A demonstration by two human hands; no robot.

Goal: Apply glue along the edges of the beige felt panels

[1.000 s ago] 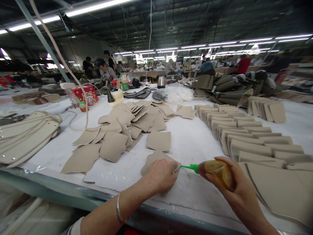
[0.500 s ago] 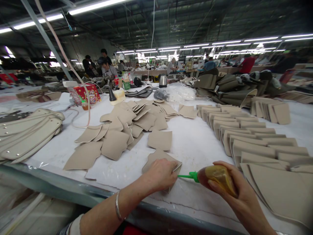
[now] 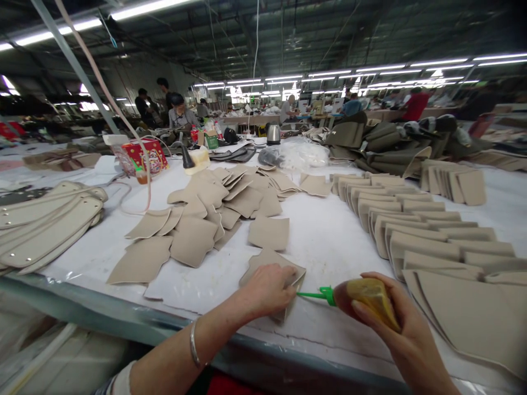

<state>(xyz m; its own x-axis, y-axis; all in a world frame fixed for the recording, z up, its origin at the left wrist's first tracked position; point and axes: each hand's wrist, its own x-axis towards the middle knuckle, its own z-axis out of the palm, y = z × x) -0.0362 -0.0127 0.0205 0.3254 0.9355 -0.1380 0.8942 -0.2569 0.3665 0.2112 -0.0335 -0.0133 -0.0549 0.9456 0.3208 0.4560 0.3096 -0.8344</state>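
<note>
In my right hand is a squeeze bottle of amber liquid, lying sideways with its green nozzle pointing left. The nozzle's tip reaches a beige leather-like piece near the table's front edge, close to my left fingertips. My left hand, with a silver bangle on its wrist, has its fingers closed on that piece, where an edge looks turned up. My fingers hide part of the piece and the very tip of the nozzle. Just beyond lies another beige piece, flat on the white table covering.
A loose heap of beige pieces lies left of centre. Overlapping rows of folded beige pieces run along the right. Long cream panels lie far left. A pink hose hangs down beside a red box. Several people are farther back.
My left hand and the nozzle tip have shifted very slightly left along the beige piece. The view has moved a little; both hands keep their hold.
</note>
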